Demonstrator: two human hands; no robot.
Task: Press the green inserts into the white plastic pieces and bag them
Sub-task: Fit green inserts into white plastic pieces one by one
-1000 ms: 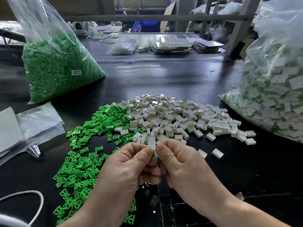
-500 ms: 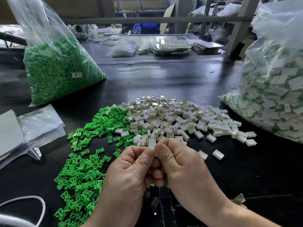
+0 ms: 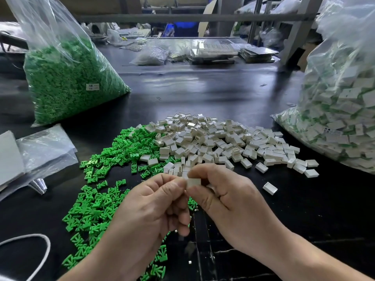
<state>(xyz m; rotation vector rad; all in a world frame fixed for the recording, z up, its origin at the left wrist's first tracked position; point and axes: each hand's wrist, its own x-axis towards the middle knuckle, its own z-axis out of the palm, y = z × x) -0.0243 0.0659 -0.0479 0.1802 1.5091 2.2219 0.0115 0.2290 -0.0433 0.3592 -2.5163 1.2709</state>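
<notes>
- A single white plastic piece (image 3: 193, 182) is held in the air between the two hands, above the near edge of the loose piles and clear of the surface (image 3: 223, 94).
- Right hand (image 3: 221, 195): thumb and forefinger pinch the piece from its right side. The remaining fingers are curled under.
- Left hand (image 3: 154, 201): the tips of the thumb and forefinger close on the piece's left end, and the other fingers are curled into the palm. The fingertips hide any insert that may be held there.
- A heap of loose white pieces (image 3: 223, 142) lies just beyond the hands. Many have their open side up, and one stray piece (image 3: 269, 188) lies apart to the right of the right hand.
- Loose green inserts (image 3: 113, 179) are spread to the left of the white heap, touching it along one edge. They run back under the left forearm.
- A bag of green inserts (image 3: 67, 78), clear plastic and well filled, stands at the far left.
- A second clear bag (image 3: 341, 110) at the far right holds white pieces with green showing in them.
- Flat empty plastic bags (image 3: 44, 151) lie at the left edge, and a white cord (image 3: 40, 246) loops at the lower left.
- Trays and small bags sit at the far end of the surface, too blurred to identify.
</notes>
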